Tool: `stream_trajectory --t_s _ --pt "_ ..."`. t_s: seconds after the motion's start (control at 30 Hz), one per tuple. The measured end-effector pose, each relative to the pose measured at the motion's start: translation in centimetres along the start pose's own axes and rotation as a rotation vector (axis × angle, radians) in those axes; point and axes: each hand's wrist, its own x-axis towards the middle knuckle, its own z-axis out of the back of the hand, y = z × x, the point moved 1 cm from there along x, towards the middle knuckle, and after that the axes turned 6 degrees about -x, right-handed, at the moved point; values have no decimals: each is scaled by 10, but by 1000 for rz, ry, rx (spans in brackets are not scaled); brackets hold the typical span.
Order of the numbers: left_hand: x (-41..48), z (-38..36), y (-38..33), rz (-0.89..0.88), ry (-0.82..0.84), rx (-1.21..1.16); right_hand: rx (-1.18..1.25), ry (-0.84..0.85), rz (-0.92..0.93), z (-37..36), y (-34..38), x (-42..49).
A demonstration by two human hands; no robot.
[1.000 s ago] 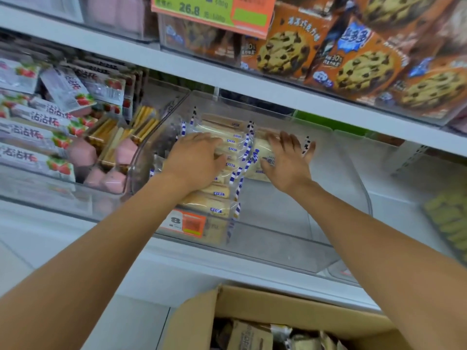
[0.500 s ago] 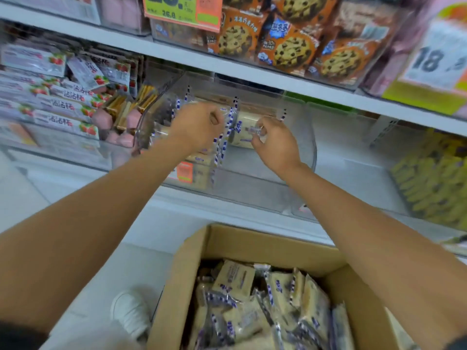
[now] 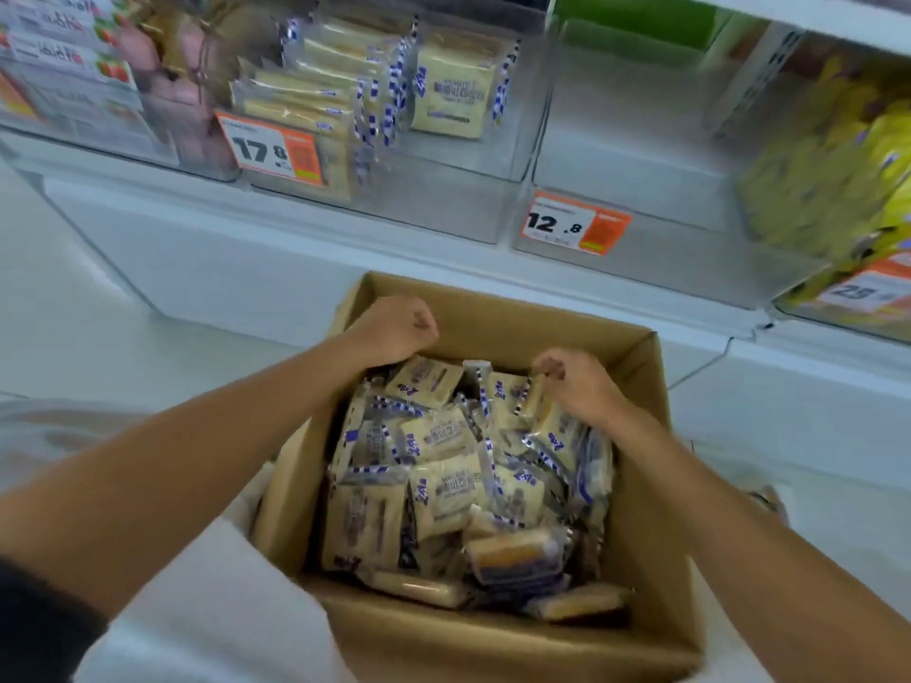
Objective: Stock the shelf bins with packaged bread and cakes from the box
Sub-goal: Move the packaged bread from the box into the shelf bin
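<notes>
We count four clear bins [image 3: 443, 209] on one white shelf [image 3: 246, 258]; the second from left holds stacked cake packets [image 3: 448, 91]. One cardboard box [image 3: 493, 643] near us is heaped with more. Our left grip [image 3: 394, 327] curls over the far-left packets; we cannot tell if it holds one. Our right grip [image 3: 577, 386] pinches a packet edge [image 3: 512, 394].

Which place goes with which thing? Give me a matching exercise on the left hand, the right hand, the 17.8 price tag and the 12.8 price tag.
Things:
1 left hand
2 right hand
3 17.8 tag
4 12.8 tag

Places:
A front of the bin right of the cake bin
B at the box's far-left corner
C front of the cake bin
D over packets at the box's right side

Pairs: 1-B, 2-D, 3-C, 4-A
</notes>
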Motion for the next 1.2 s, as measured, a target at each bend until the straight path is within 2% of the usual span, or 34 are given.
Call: stream_trajectory --t_s 0.07,0.17,0.23,0.3,0.37,0.43,0.5,0.63,0.67,0.8,0.93,1.07,1.13,1.2 --pt "4 -22 17 77 101 7 51 39 -128 -14 -43 -1" --pt "14 -44 33 187 120 -16 145 128 -267 -30 -74 2" --pt "19 -55 38 224 121 -54 147 273 -295 -46 -75 4" --pt "20 -64 38 240 138 -83 41 409 -248 -63 -67 4" --pt "20 -69 40 249 139 -123 76 390 -174 -73 -60 7" --pt "18 -73 45 259 140 -159 184 274 -177 -69 -59 16" --pt "15 -78 48 304 142 -215 128 225 -235 -61 -67 27" --pt "11 -86 45 399 122 -373 -20 251 -336 -56 -67 35" --pt "9 -88 43 422 111 -431 23 239 -356 -56 -64 35" --pt "7 -95 35 479 127 -577 512 170 -321 -52 -37 31" --pt "6 -100 27 579 253 -937 846 315 -221 -37 -7 24" --pt "3 -88 31 500 318 -953 1125 367 -191 -8 1 19" --pt "2 -87 33 474 325 -1044 1135 411 -165 0 1 19" --pt "4 -85 34 431 190 -1117 1039 399 -158 -1 -4 25"
